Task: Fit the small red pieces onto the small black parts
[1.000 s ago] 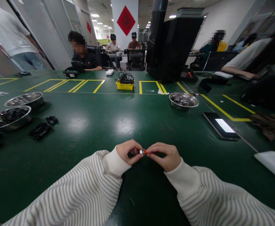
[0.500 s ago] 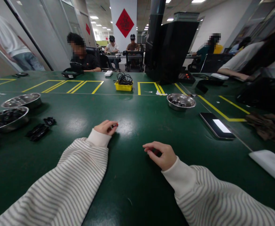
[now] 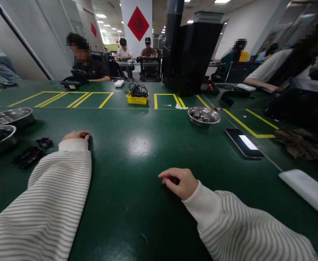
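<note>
My left hand (image 3: 77, 135) is over the green table on the left, close to the black wrapped packets (image 3: 29, 156) and a smaller black bundle (image 3: 44, 142). Its fingers curl inward; whatever they hold is hidden. Two steel bowls stand further left: one (image 3: 12, 115) at the back and one (image 3: 8, 145) in front with black parts in it. My right hand (image 3: 182, 183) rests near the middle of the table, index finger stretched out and thumb slightly apart below it, with nothing visible between them.
A steel bowl (image 3: 203, 121) with small dark parts stands at the right back, before a phone (image 3: 242, 141). A yellow tray (image 3: 137, 99) of black cables sits at the back. A white object (image 3: 305, 192) and brown cloth (image 3: 302, 143) lie right. Several people sit around.
My left hand has moved left toward the black packets; the small red-tipped thing seen in its fingers is now hidden. The right hand has hardly moved. The view has turned slightly right.
</note>
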{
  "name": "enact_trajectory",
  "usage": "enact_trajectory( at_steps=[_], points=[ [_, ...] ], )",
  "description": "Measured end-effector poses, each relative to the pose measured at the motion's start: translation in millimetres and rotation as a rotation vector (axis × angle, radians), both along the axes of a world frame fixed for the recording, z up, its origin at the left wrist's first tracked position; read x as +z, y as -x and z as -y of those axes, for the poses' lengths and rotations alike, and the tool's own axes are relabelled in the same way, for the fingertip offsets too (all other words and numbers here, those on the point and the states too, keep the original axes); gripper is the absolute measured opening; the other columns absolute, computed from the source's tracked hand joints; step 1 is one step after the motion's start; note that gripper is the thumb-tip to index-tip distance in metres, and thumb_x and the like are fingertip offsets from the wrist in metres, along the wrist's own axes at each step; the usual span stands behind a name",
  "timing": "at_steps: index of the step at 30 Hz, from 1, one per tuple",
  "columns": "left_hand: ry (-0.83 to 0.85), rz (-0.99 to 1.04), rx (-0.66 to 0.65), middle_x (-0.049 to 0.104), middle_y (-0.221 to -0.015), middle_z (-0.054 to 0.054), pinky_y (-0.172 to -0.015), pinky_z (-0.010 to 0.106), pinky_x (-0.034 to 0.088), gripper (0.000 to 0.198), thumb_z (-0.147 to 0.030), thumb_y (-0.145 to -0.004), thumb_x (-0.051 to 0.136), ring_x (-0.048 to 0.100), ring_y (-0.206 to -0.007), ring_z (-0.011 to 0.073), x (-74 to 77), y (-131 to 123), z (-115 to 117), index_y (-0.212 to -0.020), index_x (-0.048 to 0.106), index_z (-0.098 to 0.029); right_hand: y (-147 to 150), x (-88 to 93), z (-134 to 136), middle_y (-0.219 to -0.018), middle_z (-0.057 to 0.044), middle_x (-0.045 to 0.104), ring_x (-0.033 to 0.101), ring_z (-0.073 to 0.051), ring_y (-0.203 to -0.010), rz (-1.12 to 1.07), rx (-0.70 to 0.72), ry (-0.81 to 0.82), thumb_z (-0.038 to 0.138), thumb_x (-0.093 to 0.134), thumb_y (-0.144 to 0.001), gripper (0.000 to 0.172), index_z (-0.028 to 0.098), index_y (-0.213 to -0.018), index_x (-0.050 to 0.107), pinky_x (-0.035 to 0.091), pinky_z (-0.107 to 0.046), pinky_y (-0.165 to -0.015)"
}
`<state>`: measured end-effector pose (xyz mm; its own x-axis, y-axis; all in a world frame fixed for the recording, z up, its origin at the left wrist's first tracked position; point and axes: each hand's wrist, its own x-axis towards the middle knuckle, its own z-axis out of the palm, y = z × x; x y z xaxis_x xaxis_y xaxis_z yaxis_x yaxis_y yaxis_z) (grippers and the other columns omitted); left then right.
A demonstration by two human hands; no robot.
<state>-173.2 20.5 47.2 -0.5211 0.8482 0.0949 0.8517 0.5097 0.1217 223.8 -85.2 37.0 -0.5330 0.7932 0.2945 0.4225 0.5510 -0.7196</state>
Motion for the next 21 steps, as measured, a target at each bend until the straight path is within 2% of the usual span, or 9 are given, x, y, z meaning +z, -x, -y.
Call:
enact_trajectory(
  at_steps=[3, 8, 15, 21],
  points=[
    [0.081, -0.020, 0.006, 0.058, -0.100, 0.006, -0.067, 0.032, 0.043, 0.038, -0.039, -0.072, 0.048, 0.053, -0.081, 0.0223, 0.0, -0.4, -2.9, -0.105, 0.058, -0.023, 0.2, 0.9, 0.3, -0.068, -0.004, 0.066, 0.057, -0.010, -0.052, 0.007, 0.008, 0.001, 0.010, 0.049, -0.072, 0.020, 0.013, -0.082, 0.067, 0.044, -0.018, -0.047],
    [0.100, -0.053, -0.003, 0.051, -0.104, 0.009, -0.071, 0.035, 0.043, 0.042, -0.039, -0.076, 0.041, 0.051, -0.090, 0.0262, 1.5, -9.3, 5.9, -0.112, 0.054, -0.021, 0.3, 0.9, -0.3, -0.067, -0.004, 0.066, 0.057, -0.010, -0.052, 0.016, 0.023, -0.017, 0.010, 0.049, -0.072, 0.020, 0.013, -0.080, 0.067, 0.044, -0.018, -0.047],
    [0.010, -0.067, 0.019, 0.051, -0.105, 0.009, -0.074, 0.035, 0.042, 0.047, -0.034, -0.077, 0.039, 0.050, -0.092, 0.0244, -2.3, -16.6, 12.7, -0.121, 0.042, -0.019, -0.8, 0.2, -1.0, -0.065, -0.003, 0.065, 0.058, -0.010, -0.053, 0.011, 0.041, -0.029, 0.011, 0.048, -0.073, 0.019, 0.014, -0.079, 0.066, 0.044, -0.018, -0.048],
    [-0.039, -0.049, 0.067, 0.055, -0.099, 0.009, -0.078, 0.033, 0.041, 0.045, -0.033, -0.078, 0.037, 0.050, -0.095, 0.0230, -0.2, -2.4, 15.4, -0.119, 0.041, -0.017, -0.8, 0.1, -1.3, -0.066, -0.004, 0.066, 0.058, -0.011, -0.054, 0.028, 0.048, -0.034, 0.012, 0.048, -0.073, 0.019, 0.014, -0.079, 0.066, 0.044, -0.019, -0.048]
  ],
)
